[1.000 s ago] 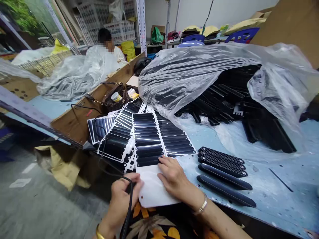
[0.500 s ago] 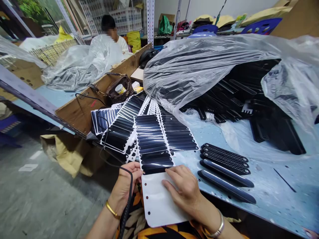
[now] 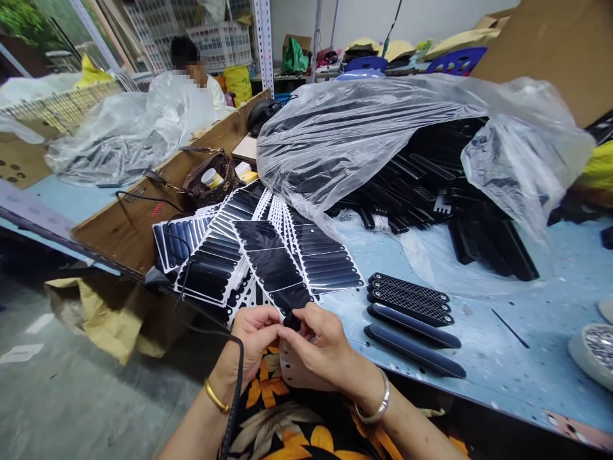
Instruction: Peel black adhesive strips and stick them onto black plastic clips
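A long sheet of glossy black strips (image 3: 276, 259) runs toward me over other sheets, its near end at my hands. My left hand (image 3: 256, 335) has thumb and fingers pinched at that end. Beside it, my right hand (image 3: 318, 338) pinches a small dark piece of the sheet, and the two thumbs nearly touch. Below the hands hangs pale backing paper (image 3: 299, 369), partly hidden. More strip sheets (image 3: 328, 259) are fanned out behind. On the blue table to the right lie black bars with a mesh pattern (image 3: 409, 297) and two smooth black bars (image 3: 414, 350).
Clear plastic (image 3: 345, 134) half covers a heap of black parts (image 3: 402, 185). A brown bag (image 3: 211, 182) rests by a wooden board (image 3: 115, 233). A black cable (image 3: 238, 377) crosses my left wrist. A bowl of small metal parts (image 3: 596, 351) stands at far right. A person sits behind.
My hands have come together at the sheet's near end, and my right hand has left the flat backing. The backing is now folded down and away. The whole view has shifted to the right.
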Motion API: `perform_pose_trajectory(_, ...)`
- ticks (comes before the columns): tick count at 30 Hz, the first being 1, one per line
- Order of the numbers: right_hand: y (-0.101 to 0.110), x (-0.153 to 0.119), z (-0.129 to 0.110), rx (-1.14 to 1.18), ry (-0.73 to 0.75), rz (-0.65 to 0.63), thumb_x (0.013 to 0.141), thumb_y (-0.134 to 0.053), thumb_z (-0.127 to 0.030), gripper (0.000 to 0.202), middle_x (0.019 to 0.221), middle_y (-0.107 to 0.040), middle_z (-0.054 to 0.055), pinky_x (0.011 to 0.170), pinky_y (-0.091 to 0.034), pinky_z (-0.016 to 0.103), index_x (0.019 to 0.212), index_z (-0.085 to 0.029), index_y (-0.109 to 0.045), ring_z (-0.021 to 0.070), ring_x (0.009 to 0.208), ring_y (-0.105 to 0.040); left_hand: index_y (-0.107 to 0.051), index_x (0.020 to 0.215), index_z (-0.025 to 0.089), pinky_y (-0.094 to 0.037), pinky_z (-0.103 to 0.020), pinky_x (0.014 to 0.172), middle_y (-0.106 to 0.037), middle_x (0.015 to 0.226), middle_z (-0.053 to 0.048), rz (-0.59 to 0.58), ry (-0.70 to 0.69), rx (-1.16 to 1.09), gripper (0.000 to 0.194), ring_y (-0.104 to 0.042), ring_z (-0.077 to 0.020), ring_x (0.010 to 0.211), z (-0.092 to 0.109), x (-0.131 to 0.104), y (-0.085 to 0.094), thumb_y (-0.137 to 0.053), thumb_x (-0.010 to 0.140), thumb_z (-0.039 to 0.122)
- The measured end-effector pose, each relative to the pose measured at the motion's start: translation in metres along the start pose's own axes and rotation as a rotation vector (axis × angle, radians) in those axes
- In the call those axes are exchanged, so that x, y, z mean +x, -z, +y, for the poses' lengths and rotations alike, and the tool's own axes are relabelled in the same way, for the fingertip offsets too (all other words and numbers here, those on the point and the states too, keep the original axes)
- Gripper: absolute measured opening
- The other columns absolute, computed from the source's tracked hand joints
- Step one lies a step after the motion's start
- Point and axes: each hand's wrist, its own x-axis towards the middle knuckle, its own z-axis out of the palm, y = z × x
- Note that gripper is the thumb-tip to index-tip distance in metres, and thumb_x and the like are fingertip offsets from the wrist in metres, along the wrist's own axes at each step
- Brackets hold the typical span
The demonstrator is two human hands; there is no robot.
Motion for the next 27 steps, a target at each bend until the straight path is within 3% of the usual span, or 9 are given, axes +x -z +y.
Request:
perform_pose_trajectory(9, 0.006, 0.004, -0.008, -0.002, 0.036, 0.014, 0.097, -0.054, -0.036, 0.026, 0.063, -0.054, 0.000, 0.053, -0.039, 0.026, 0.083, -0.017, -0.065, 0.0129, 0.054, -0.050, -0.070, 0.056, 0.013, -0.041, -0.021, 0.049, -0.063, 0.053, -0.001, 0.033, 0.008, 0.006, 0.010, -0.053, -0.0107, 0.049, 0.008, 0.004, -0.010, -0.078, 0.055, 0.019)
perform_pose_trajectory(14, 0.017, 0.015, -0.002, 0.021, -0.030, 0.015, 0.102, -0.039, -0.027, 0.043, 0.057, -0.056, 0.000, 0.051, -0.040, 0.024, 0.064, -0.019, -0.057, 0.0120, 0.052, -0.053, -0.073, 0.065, 0.013, -0.045, -0.021, 0.048, -0.066, 0.057, -0.003, 0.013, -0.043, 0.067, 0.013, -0.054, -0.0104, 0.048, 0.001, 0.011, -0.003, -0.078, 0.060, 0.024)
perform_pose_trajectory(20, 0.068, 0.012, 0.013, 0.048, -0.189, 0.246, 0.099, -0.047, -0.038, 0.045, 0.051, -0.059, 0.000, 0.045, -0.044, 0.022, 0.060, -0.019, -0.059, 0.0119, 0.044, -0.059, -0.072, 0.071, 0.011, -0.043, -0.018, 0.036, -0.067, 0.057, -0.003, 0.147, -0.021, 0.083, 0.022, -0.053, -0.0097, 0.041, -0.006, 0.029, 0.012, -0.081, 0.055, 0.022)
perform_pose_trajectory(27, 0.138, -0.036, 0.010, -0.004, -0.396, 0.595, 0.092, -0.060, -0.049, 0.043, 0.055, -0.065, 0.003, 0.047, -0.054, 0.025, 0.062, -0.019, -0.068, 0.0151, 0.044, -0.061, -0.070, 0.107, 0.010, -0.042, -0.019, 0.030, -0.061, 0.049, 0.003, 0.274, 0.016, 0.085, 0.063, -0.053, -0.0128, 0.035, -0.022, 0.015, 0.025, -0.086, 0.048, 0.024)
